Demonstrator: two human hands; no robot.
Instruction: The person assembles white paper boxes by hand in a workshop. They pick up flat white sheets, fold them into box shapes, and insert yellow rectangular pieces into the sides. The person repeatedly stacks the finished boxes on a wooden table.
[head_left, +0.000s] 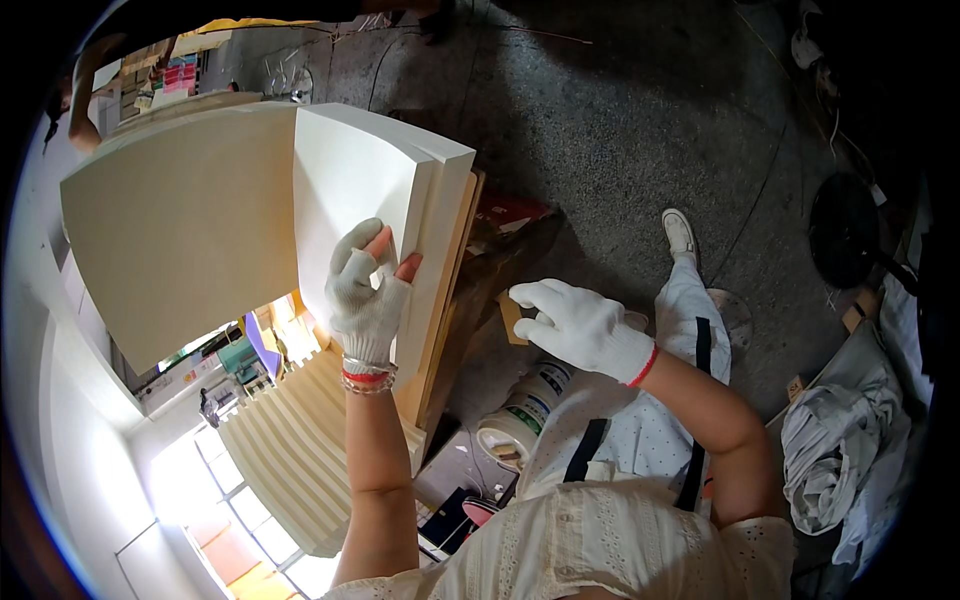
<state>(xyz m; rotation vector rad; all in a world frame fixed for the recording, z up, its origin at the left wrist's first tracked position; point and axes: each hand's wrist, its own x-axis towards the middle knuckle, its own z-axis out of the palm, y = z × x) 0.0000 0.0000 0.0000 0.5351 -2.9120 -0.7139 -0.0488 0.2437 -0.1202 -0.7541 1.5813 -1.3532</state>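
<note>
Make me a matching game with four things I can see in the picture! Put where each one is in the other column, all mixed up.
Things:
1. Left hand in a white knit glove
2. White shoe
3. Crumpled pale grey cloth
4. Right hand in a white knit glove

Places:
A. At the end of a pale trouser leg
B. Near the right edge of the picture
C. Right beside a small, flat yellow piece
D. At the thick white stack of sheets

Right pairs: 1-D, 2-A, 3-B, 4-C
</note>
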